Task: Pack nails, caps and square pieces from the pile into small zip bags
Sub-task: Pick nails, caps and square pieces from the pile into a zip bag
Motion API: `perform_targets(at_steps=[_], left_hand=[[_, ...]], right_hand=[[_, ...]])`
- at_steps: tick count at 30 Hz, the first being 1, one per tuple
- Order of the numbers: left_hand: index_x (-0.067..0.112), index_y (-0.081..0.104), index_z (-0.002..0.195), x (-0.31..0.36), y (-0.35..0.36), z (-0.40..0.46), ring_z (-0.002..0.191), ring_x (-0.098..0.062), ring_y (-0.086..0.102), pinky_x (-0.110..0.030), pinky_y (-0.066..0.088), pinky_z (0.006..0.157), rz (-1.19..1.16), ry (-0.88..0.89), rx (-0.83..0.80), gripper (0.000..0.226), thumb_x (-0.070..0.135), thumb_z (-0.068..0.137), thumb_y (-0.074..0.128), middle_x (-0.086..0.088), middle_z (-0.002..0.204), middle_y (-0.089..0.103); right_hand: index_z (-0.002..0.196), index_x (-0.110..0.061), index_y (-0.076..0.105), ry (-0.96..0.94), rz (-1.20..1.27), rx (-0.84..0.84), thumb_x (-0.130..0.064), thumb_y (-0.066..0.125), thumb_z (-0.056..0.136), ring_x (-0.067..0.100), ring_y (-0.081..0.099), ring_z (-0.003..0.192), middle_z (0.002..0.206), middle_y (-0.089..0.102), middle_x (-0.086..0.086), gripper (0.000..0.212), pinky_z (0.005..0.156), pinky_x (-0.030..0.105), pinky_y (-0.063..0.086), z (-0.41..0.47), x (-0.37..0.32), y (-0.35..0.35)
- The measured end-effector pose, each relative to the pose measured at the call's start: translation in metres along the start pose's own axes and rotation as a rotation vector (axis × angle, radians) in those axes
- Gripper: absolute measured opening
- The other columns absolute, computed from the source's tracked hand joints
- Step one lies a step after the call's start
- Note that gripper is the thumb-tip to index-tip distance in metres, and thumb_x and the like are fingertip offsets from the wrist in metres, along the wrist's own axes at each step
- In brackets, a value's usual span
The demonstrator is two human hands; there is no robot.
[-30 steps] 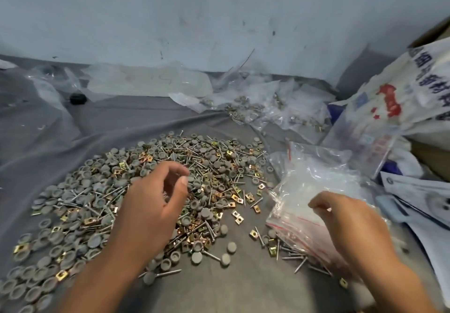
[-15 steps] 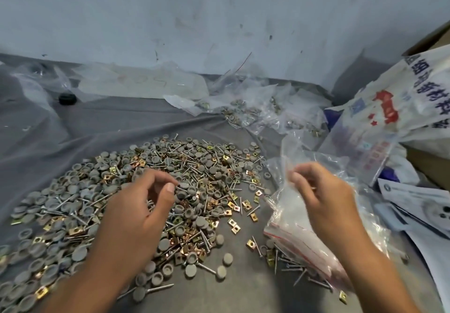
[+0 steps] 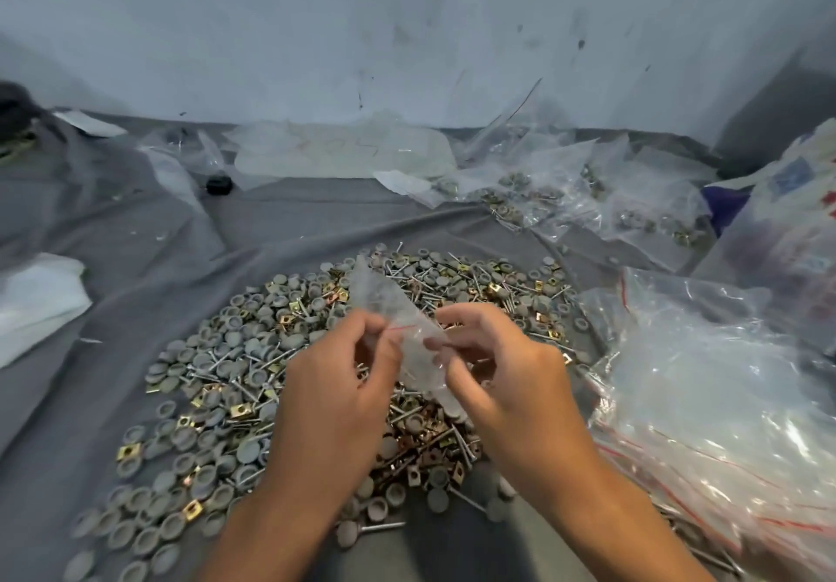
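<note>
A small clear zip bag with a red seal line [image 3: 398, 332] is held above the middle of the pile of grey round caps, steel nails and brass square pieces [image 3: 253, 378]. It is pinched at its mouth by the fingers of the left hand [image 3: 334, 382] and right hand [image 3: 502, 368]. The film is judged light, limp and slippery; hold is best taken at the stiffer zip lips, which are to be peeled apart.
</note>
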State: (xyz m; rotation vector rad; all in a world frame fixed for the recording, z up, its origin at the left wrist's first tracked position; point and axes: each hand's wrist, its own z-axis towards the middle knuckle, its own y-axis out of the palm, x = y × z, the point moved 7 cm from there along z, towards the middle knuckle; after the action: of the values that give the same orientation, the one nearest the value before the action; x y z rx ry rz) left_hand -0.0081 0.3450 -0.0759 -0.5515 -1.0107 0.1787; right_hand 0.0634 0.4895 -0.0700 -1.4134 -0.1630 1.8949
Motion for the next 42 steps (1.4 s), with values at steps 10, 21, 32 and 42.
perform_targets(at_steps=[10,21,32,42], left_hand=[[0.034,0.053,0.094,-0.012,-0.028,0.002,0.063,0.001,0.065,-0.014,0.048,0.048,-0.142,-0.176,0.219,0.009,0.028,0.097,0.058,0.009,0.081,0.069],[0.029,0.058,0.107,-0.019,-0.062,0.011,0.083,0.011,0.058,-0.007,0.044,0.066,-0.019,-0.113,0.358,0.010,0.022,0.103,0.052,0.019,0.093,0.060],[0.026,0.067,0.115,-0.023,-0.057,0.016,0.099,-0.010,0.042,-0.019,0.028,0.075,0.237,-0.097,0.253,0.029,0.016,0.104,0.042,0.006,0.101,0.046],[0.016,0.069,0.114,-0.027,-0.055,0.012,0.094,-0.007,0.026,-0.042,0.043,0.083,0.571,-0.062,0.185,0.029,0.017,0.085,0.071,0.007,0.095,0.040]], right_hand=[[0.101,-0.026,0.062,0.240,0.304,-0.037,-0.020,0.068,0.095,0.013,0.074,0.074,0.093,0.077,-0.008,0.011,0.060,0.026,0.058,0.006,0.022,-0.009],[0.129,-0.057,0.044,0.053,-0.472,-0.570,-0.052,0.084,0.070,-0.011,0.042,0.116,0.123,0.041,-0.041,0.071,0.103,0.022,0.042,-0.020,0.046,0.005],[0.094,-0.044,0.064,0.172,-0.206,-0.295,-0.036,0.069,0.085,-0.010,0.063,0.077,0.093,0.067,-0.028,0.013,0.064,0.008,0.048,-0.001,0.043,-0.044],[0.126,-0.032,0.052,0.130,-0.495,0.404,-0.043,0.058,0.090,0.020,0.053,0.111,0.121,0.053,-0.006,0.038,0.093,0.043,0.049,0.002,0.045,-0.121]])
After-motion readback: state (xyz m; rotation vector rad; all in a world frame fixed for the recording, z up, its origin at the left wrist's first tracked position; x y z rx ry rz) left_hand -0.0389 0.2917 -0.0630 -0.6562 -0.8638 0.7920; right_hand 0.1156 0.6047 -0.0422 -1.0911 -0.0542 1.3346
